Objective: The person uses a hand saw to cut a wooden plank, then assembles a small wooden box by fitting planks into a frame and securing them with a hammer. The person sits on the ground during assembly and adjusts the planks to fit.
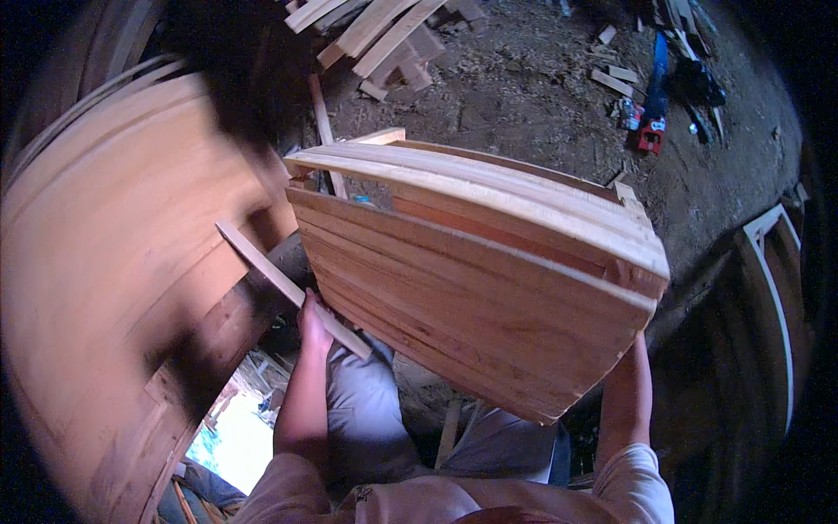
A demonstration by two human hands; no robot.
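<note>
Several boards [489,188] already stand joined, I judge, as one wooden box [463,301] at the frame's centre, though gaps run open along its upper side. My left hand [315,327], lower left of centre, grips a strip [264,264], loose from the box; my right hand [640,351] is mostly hidden behind the box's right end, so I cannot tell its hold. A saw [656,92] lies upper right.

Right hand hidden behind wooden panel [471,306]
</note>
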